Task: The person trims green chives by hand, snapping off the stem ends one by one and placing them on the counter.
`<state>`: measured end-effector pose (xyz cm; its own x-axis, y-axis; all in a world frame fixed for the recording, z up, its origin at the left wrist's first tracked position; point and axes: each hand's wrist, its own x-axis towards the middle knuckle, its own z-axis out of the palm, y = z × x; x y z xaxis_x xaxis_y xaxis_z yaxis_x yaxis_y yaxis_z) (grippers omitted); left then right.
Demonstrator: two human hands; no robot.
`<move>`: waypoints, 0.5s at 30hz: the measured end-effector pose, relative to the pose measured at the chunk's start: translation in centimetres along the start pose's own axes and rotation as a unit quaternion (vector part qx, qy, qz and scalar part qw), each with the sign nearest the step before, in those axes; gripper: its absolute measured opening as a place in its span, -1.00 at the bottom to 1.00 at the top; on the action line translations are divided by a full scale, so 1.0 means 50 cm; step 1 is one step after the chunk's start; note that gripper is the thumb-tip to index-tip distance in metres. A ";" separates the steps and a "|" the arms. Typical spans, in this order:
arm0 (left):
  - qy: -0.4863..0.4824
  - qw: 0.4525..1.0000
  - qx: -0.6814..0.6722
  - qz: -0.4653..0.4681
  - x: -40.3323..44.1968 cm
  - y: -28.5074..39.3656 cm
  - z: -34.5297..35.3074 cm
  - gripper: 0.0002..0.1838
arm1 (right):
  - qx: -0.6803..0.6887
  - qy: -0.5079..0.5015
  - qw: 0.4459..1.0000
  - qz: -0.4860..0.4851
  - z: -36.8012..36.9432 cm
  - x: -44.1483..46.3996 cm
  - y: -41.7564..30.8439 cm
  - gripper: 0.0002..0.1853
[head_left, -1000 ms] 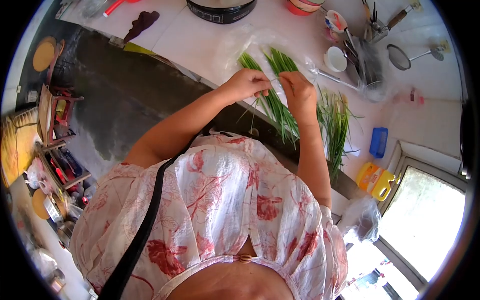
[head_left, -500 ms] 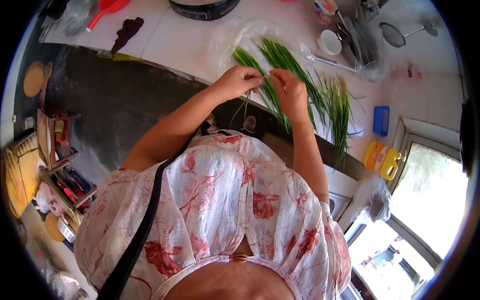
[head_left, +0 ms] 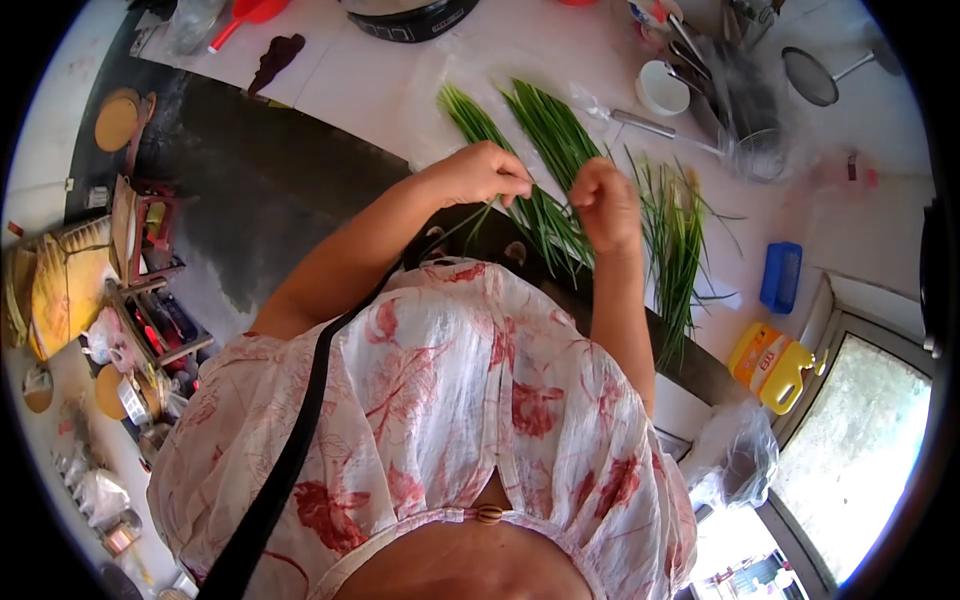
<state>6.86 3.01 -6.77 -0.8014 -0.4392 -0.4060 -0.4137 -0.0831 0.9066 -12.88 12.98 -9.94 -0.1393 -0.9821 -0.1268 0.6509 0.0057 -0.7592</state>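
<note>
Long green chives lie in bunches at the table's front edge: a left bunch [head_left: 545,225], a middle bunch [head_left: 550,125] and a right bunch [head_left: 678,235], the right one with paler, yellowish ends. My left hand [head_left: 478,175] is closed in a pinch over the left bunch, with a few thin chive stalks hanging below its fingers. To its right, my right hand [head_left: 606,208] is curled closed between the middle and right bunches. Whatever its fingers hold, if anything, is hidden.
A thin plastic bag [head_left: 425,105] lies under the chives. Behind are a black round pan [head_left: 410,22], a white cup [head_left: 662,88] and a strainer [head_left: 808,78]. At right stand a blue plastic basket [head_left: 780,278] and a yellow oil jug [head_left: 770,365].
My hands have moved apart, the right one going right and down and curling tighter. The whole view has shifted slightly. Thin stalks still hang from my left hand.
</note>
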 end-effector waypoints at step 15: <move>0.279 0.875 -0.391 -0.060 0.102 -0.129 -0.085 -0.85 | -0.513 0.247 0.815 -0.105 -0.162 -0.083 -0.032 -0.82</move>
<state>7.27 -2.47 -14.23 -0.3473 -0.7350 -0.5823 0.1168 -0.6500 0.7509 -19.38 18.59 -13.35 -0.6153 -0.7879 0.0256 -0.3578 0.2503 -0.8996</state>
